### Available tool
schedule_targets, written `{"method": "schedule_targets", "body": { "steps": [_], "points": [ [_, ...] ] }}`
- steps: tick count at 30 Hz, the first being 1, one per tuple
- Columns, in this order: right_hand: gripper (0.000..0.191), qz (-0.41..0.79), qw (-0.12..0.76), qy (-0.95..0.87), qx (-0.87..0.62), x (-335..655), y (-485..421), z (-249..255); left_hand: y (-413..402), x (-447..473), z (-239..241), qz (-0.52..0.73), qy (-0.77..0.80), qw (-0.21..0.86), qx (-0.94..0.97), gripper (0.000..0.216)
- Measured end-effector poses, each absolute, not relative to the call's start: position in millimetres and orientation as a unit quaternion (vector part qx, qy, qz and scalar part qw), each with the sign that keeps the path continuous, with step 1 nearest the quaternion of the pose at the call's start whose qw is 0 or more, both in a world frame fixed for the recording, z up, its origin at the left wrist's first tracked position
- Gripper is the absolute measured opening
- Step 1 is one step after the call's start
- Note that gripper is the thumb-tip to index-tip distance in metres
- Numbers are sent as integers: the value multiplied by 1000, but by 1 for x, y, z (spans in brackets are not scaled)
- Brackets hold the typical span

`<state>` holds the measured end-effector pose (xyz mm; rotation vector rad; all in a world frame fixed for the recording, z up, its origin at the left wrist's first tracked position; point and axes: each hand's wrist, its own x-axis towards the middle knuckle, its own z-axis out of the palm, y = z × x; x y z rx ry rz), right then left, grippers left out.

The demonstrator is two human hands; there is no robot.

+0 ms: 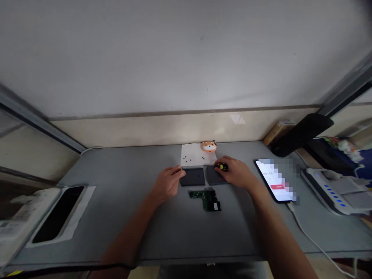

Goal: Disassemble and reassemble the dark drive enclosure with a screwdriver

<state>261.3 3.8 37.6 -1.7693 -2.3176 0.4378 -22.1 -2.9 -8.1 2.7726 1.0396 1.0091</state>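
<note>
Phone screen (274, 180): you can make out pale digits near the top, perhaps "00:44"; the rest is blurred out.
Red button (277, 187) on that screen: lettering too small for you to read.
Circuit board (207, 198): no print you can read.
Dark covers (193, 176), yellow-and-black tool (223, 167): no label legible.
White device (334, 190): blue marks only, unreadable.

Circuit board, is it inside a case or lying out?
Out: the green circuit board lies bare on the table, nearer the person than the left dark panel and the right dark panel.
</note>
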Motion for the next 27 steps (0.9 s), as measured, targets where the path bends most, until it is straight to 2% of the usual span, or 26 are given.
{"method": "schedule_targets", "body": {
  "steps": [27],
  "points": [
    [23,171,98,-770,-607,259,4,41,1,-25,-9,317,357,43,878,27]
  ]
}}
